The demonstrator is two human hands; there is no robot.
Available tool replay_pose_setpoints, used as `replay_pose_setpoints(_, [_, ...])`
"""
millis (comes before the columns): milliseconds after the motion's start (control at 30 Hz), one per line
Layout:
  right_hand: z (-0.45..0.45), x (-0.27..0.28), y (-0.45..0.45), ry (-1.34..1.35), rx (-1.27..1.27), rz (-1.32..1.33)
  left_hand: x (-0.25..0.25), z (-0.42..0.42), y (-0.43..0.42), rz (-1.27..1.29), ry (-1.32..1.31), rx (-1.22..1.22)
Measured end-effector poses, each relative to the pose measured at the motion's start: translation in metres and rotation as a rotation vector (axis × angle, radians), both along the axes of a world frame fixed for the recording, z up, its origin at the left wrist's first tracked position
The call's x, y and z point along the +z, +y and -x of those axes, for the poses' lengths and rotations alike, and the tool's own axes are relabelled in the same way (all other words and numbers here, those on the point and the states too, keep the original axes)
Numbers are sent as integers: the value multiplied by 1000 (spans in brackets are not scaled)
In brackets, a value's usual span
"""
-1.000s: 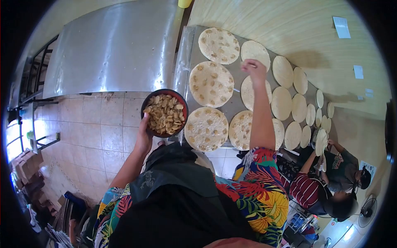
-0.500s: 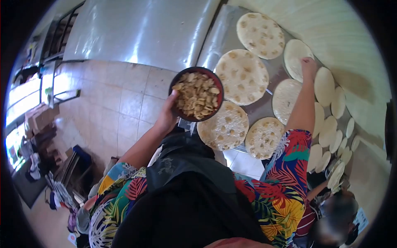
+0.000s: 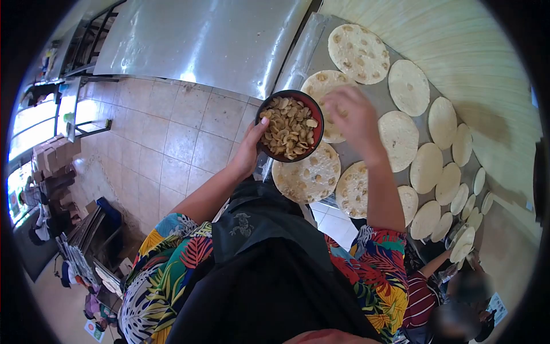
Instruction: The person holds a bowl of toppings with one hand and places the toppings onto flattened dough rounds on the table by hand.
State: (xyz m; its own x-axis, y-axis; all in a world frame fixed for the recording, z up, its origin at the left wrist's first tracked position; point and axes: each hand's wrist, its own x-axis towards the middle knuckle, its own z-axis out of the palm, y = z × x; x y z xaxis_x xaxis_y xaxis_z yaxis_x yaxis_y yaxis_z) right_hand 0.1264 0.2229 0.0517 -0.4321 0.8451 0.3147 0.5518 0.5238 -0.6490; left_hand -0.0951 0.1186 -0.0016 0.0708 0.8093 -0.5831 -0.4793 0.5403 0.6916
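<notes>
Clock refs: bowl = centre, 12 = top of view.

Bowl (image 3: pixel 317 121): round, dark outside, red inside, about level, well filled with thin tan-brown slices (image 3: pixel 285 131). Some red wall shows at 3. Slices irregular, overlapping, one paler near the 3 o'clock side.

Discs are flat, round, pale cream, laid out on the grey worktop (image 3: pixel 372 97).

Count: 1 bowl. 4 discs with many slices: one at 1-2 (image 3: pixel 359 54), one at 2 (image 3: pixel 321 86), one at 5 (image 3: pixel 306 172), one between 4 and 5 (image 3: pixel 350 192). The 2 o'clock one is partly covered by bowl and right hand. At least 10 paler discs (image 3: pixel 398 140) run out from 2 round to 4; far ones too small and overlapped for an exact count. One of these, between 2 and 3, shows a single slice.

Left hand (image 3: pixel 250 148): at 8 on the bowl, forearm coming in from 8. Thumb over the rim, other fingers closed round the underside, mostly hidden.

Right hand (image 3: pixel 356 117): at 3, near the bowl, over the 2 o'clock disc. Forearm comes up from 5, fingers bent towards 10. Motion-blurred; can't tell how far open or whether they hold anything.
</notes>
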Motion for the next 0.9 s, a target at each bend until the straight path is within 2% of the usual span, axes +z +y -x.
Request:
replay_pose_setpoints(67, [9,1,-14,-46,64,-16,8,-7,2,-7,0,-22])
replay_pose_setpoints(133, [15,3,-23,-298,90,-149,3,-8,0,-9,3,-16])
replay_pose_setpoints(167, [17,4,-27,-298,94,-153,0,-8,0,-3,9,-12])
replay_pose_setpoints(233, [27,4,-32,-510,64,-187,9,-4,-1,-10,21,5])
replay_pose_setpoints(467, [29,-4,-39,-590,111,-213,9,-1,-3,-7,17,3])
replay_pose_setpoints(567, [26,-3,-36,-449,117,-167,10,-2,-2,2,-9,17])
replay_pose_setpoints(633, [26,5,-32,62,51,343,9,-1,-2,-6,-25,21])
replay_pose_setpoints(667, [23,4,-27,58,49,342,9,-1,-1,-12,-37,25])
replay_pose_setpoints(733, [13,-5,-3,305,-62,427,9,1,-2,-12,-38,26])
replay_pose_setpoints(867, [-8,-42,63,247,-334,303,6,6,-6,-31,-40,32])
replay_pose_setpoints(900, [-14,-57,80,244,-334,302,7,6,-6,-31,-43,33])
